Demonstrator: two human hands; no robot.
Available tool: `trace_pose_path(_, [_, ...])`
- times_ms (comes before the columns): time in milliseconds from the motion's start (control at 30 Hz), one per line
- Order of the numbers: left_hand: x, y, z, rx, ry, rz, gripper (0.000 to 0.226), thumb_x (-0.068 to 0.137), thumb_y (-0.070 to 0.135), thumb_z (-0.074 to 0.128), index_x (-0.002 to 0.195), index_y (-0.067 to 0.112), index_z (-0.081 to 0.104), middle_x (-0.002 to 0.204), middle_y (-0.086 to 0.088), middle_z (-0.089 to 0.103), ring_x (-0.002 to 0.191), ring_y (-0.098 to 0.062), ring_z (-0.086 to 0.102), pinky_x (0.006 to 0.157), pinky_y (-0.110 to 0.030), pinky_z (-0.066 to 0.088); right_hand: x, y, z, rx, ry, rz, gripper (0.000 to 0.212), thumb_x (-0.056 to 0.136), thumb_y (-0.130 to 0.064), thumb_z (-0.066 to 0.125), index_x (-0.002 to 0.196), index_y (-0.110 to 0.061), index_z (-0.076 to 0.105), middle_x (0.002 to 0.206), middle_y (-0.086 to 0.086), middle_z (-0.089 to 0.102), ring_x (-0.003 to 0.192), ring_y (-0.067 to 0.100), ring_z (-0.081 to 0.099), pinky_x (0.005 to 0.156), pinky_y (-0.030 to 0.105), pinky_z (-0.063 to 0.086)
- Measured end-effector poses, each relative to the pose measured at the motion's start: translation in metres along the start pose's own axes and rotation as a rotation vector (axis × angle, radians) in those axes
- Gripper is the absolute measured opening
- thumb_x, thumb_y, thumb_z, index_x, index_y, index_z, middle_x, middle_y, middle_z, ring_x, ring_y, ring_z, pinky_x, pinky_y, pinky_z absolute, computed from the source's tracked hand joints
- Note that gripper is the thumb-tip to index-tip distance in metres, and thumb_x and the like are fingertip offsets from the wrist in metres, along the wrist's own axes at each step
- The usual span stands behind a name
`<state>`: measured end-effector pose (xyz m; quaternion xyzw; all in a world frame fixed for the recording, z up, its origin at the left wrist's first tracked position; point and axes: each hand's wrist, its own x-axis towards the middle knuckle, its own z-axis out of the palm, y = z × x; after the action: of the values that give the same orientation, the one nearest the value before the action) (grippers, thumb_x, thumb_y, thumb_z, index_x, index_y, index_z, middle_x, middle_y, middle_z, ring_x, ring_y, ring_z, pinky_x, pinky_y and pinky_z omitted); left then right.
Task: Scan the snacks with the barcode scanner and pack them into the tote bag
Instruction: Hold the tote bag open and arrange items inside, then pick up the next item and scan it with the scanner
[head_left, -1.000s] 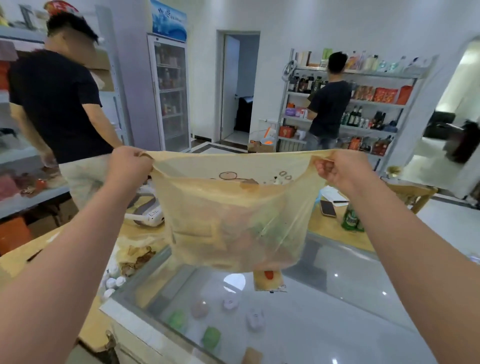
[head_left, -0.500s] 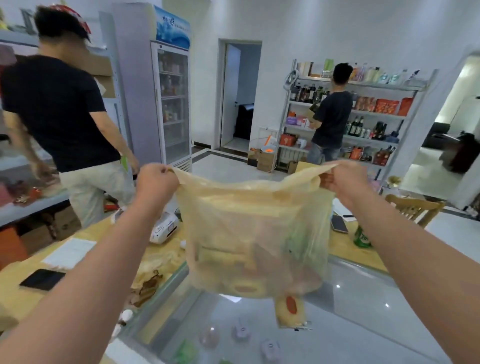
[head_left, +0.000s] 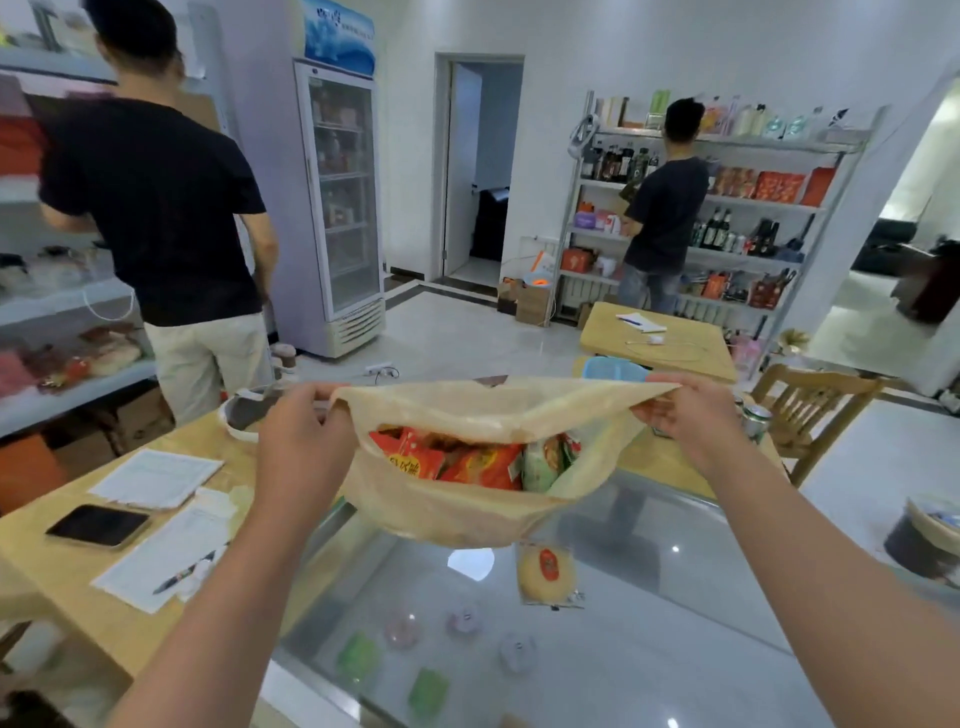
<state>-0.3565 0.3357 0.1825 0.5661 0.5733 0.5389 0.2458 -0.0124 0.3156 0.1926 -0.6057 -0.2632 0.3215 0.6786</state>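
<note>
Snacks (head_left: 467, 460) are packed in the tote bag (head_left: 467, 514), held open above the bench (head_left: 675, 649), its rim gripped by the left hand (head_left: 306, 431) and right hand (head_left: 691, 415). Packing seems nearly done; the wrapped cake (head_left: 546, 574) below is judged next for scanning.

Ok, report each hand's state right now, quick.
Left hand: holds the left rim of the thin beige tote bag.
Right hand: pinches the same bag's right rim.
</note>
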Motion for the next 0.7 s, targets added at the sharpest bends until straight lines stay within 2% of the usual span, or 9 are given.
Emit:
trace_pose_path(67, [-0.028,-0.005,0.010,-0.038,0.023,-0.047,0.018,0.093,0.010,0.050,0.102,0.019,0.062,0.090,0.008,0.063,0.082,-0.017,0.061,0.069,-0.036,0.050,-0.004,0.012,-0.015,-0.007,-0.028,0.028,0.030,0.090,0.014,0.039,0.080,-0.003,0.062,0.085,0.017,0.063,0.070,0.028,0.064,0.052,0.028,0.057])
trace_pose_path(133, [-0.054,-0.011,0.020,-0.049,0.056,-0.099,0.017,0.093,0.009,0.049,0.102,0.018,0.060,0.084,0.011,0.060,0.079,-0.017,0.059,0.065,-0.035,0.048,-0.007,0.022,-0.031,-0.005,-0.072,0.067,0.027,0.090,0.015,0.039,0.089,0.000,0.062,0.086,0.017,0.063,0.070,0.027,0.063,0.052,0.027,0.058])
trace_pose_path(233, [-0.086,-0.026,0.031,0.012,0.076,-0.184,0.015,0.094,0.011,0.046,0.101,0.019,0.056,0.080,0.007,0.059,0.074,-0.016,0.056,0.063,-0.035,0.044,-0.009,0.035,-0.059,0.096,-0.168,0.087,0.028,0.091,0.016,0.041,0.108,0.001,0.058,0.090,0.017,0.063,0.076,0.025,0.064,0.062,0.024,0.059])
trace_pose_path(300, [-0.104,-0.036,0.035,0.008,0.060,-0.241,0.015,0.095,0.013,0.045,0.104,0.017,0.056,0.084,0.005,0.060,0.078,-0.019,0.057,0.067,-0.038,0.047,-0.010,0.046,-0.080,0.212,-0.185,0.069,0.027,0.092,0.016,0.041,0.106,0.000,0.058,0.086,0.015,0.066,0.077,0.022,0.067,0.064,0.022,0.058])
trace_pose_path(400, [-0.125,-0.041,0.037,0.031,0.090,-0.272,0.012,0.097,0.016,0.045,0.106,0.017,0.053,0.086,0.005,0.059,0.083,-0.024,0.058,0.073,-0.045,0.049,-0.019,0.084,-0.109,0.215,-0.104,0.106,0.027,0.090,0.017,0.042,0.094,-0.002,0.060,0.067,0.008,0.069,0.061,0.016,0.067,0.055,0.020,0.055])
trace_pose_path(500, [-0.141,-0.039,0.036,0.057,0.126,-0.297,0.013,0.099,0.017,0.042,0.108,0.017,0.050,0.076,0.003,0.055,0.067,-0.021,0.054,0.062,-0.038,0.045,-0.040,0.141,-0.131,-0.112,-0.044,0.112,0.026,0.092,0.014,0.041,0.095,-0.004,0.059,0.077,0.015,0.060,0.061,0.021,0.055,0.051,0.021,0.048])
trace_pose_path(600, [-0.158,-0.039,0.033,0.168,0.122,-0.234,0.017,0.097,0.022,0.044,0.114,0.021,0.051,0.066,-0.004,0.056,0.059,-0.025,0.053,0.056,-0.035,0.043,-0.064,0.196,-0.125,-0.664,-0.334,0.029,0.023,0.094,-0.005,0.052,0.113,-0.013,0.061,0.114,0.007,0.059,0.088,0.017,0.057,0.074,0.023,0.045])
trace_pose_path(667, [-0.169,-0.038,0.034,0.229,0.073,-0.195,0.025,0.095,0.027,0.048,0.121,0.029,0.049,0.062,-0.007,0.058,0.056,-0.027,0.055,0.053,-0.033,0.042,-0.075,0.215,-0.105,-0.871,-0.509,-0.104,0.040,0.092,-0.022,0.058,0.131,-0.019,0.053,0.130,-0.002,0.051,0.115,0.017,0.050,0.095,0.028,0.042])
trace_pose_path(700, [-0.175,-0.039,0.036,0.259,0.045,-0.172,0.031,0.095,0.030,0.050,0.125,0.032,0.048,0.060,-0.004,0.058,0.055,-0.025,0.056,0.050,-0.030,0.041,-0.078,0.220,-0.091,-0.917,-0.533,-0.144,0.046,0.089,-0.031,0.059,0.133,-0.022,0.051,0.132,-0.004,0.050,0.121,0.018,0.047,0.099,0.034,0.041])
